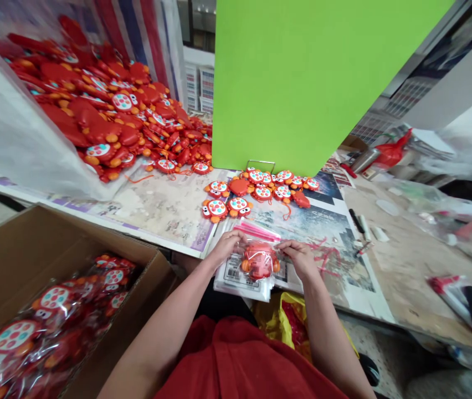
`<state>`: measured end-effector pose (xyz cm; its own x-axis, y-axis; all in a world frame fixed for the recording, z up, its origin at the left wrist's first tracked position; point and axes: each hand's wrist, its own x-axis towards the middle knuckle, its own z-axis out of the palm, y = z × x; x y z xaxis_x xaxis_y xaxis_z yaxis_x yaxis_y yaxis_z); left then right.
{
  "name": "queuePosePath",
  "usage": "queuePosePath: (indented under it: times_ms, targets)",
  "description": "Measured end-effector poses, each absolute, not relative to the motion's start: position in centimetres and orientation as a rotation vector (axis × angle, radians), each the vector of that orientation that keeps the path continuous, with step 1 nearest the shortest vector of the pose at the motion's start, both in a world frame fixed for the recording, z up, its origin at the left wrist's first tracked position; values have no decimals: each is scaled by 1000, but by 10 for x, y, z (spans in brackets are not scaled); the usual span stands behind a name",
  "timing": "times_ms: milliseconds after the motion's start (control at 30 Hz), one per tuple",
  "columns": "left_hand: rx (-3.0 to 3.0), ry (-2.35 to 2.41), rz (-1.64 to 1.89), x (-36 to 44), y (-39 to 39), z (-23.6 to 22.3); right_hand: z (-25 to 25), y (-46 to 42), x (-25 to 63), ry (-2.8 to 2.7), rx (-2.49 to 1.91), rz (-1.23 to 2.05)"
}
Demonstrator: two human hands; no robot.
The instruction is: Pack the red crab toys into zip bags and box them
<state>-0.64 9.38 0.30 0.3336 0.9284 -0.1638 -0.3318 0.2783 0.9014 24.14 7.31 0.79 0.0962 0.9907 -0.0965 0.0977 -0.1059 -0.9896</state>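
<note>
My left hand (228, 244) and my right hand (299, 256) pinch the top corners of a clear zip bag (256, 244) with a pink seal strip. A red crab toy (260, 260) sits inside this bag, face down. The bag rests on a stack of empty clear bags (236, 280) with barcode labels, at the table's near edge. Just beyond my hands lies a small group of loose red crab toys (256, 191) with white dotted faces.
A big heap of the same crab toys (107, 105) fills the table's far left. A cardboard box (24, 244) of bagged toys stands at my lower left. A green panel (302, 77) rises behind. Pens (357, 221) and plastic wrap (447, 216) lie at right.
</note>
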Motion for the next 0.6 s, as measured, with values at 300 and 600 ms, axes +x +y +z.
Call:
queuePosePath:
  times_ms: [300,600]
  targets:
    - [953,905,1107,-2,92,0,18,65,233,-1409,-1476,1181]
    - [1016,950,1024,6,90,-7,111,63,206,-1534,-1459,59]
